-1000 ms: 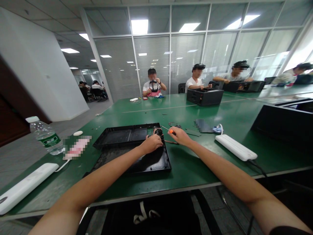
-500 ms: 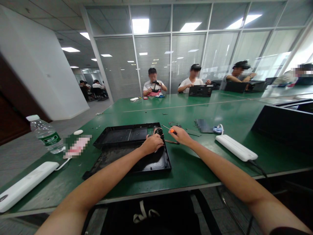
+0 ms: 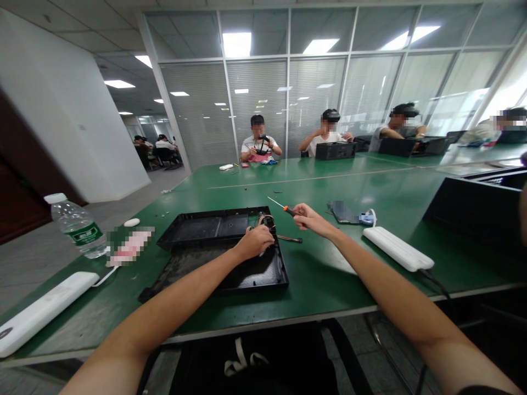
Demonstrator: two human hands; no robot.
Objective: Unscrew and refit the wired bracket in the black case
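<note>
A black plastic case [image 3: 214, 258] lies open on the green table [image 3: 329, 274] in front of me. My left hand [image 3: 256, 241] rests closed on a small part with coloured wires [image 3: 263, 220] at the case's far right corner. My right hand [image 3: 310, 219] is lifted just above the table to the right of the case and grips a thin screwdriver [image 3: 282, 207] with an orange collar, its tip pointing up and left.
A water bottle [image 3: 76, 225] and a white power strip [image 3: 41, 312] are at the left. Another white power strip [image 3: 397, 248] lies right of my hand, and a black box [image 3: 473, 211] stands at far right. Several people sit at the table's far side.
My right hand has risen off the table with the screwdriver, whose tip now points higher. My left hand has stayed on the wired part.
</note>
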